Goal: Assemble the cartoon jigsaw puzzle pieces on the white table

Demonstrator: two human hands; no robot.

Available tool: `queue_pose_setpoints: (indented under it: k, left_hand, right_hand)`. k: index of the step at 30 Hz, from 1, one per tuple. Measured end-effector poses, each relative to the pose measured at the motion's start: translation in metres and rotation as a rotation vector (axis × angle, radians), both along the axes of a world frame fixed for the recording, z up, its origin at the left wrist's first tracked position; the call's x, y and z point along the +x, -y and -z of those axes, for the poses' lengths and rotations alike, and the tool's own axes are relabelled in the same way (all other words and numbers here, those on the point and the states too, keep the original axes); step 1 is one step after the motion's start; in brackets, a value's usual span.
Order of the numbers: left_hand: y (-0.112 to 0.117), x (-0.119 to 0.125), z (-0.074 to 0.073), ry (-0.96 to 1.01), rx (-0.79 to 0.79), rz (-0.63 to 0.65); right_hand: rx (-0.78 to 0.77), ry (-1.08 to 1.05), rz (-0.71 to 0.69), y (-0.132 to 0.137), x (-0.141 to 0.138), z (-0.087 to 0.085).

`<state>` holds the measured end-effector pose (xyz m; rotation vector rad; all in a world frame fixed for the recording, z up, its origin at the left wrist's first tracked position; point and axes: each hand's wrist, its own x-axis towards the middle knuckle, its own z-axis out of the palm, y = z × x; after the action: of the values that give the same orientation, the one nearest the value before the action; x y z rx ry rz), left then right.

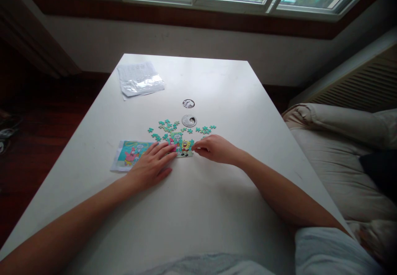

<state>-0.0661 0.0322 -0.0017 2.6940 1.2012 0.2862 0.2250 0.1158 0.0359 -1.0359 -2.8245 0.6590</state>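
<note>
A small, partly assembled cartoon jigsaw lies on the white table. My left hand rests flat and open beside its left edge, fingertips touching it. My right hand is at the puzzle's right edge, fingers curled in a pinch; what they hold is too small to make out. Several loose teal pieces are scattered just beyond the puzzle. A printed reference picture lies left of my left hand.
A round metal tin and its lid sit behind the pieces. A clear plastic bag on paper lies at the far left. A cushioned sofa runs along the table's right side. Windows line the far wall.
</note>
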Motion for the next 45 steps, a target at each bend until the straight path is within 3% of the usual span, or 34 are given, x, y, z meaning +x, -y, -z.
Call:
queue_pose_setpoints:
  k: [11, 19, 24, 29, 45]
  left_hand:
    - [0.000, 0.000, 0.000, 0.015, -0.001, -0.005]
    - [0.000, 0.000, 0.000, -0.003, 0.014, 0.000]
    - [-0.001, -0.001, 0.000, -0.008, 0.010, 0.001]
    - [-0.001, -0.001, 0.000, 0.011, 0.011, 0.005]
    - [-0.001, -0.002, 0.003, 0.030, -0.003, 0.005]
  right_hand:
    - [0.082, 0.265, -0.030, 0.020, -0.013, -0.018]
    - [0.072, 0.191, -0.034, 0.014, -0.012, -0.010]
    - [0.080, 0.043, 0.194, -0.004, -0.001, 0.001]
    - [0.152, 0.094, 0.373, -0.014, 0.009, 0.002]
    - [0.130, 0.328, 0.448, -0.021, 0.020, 0.004]
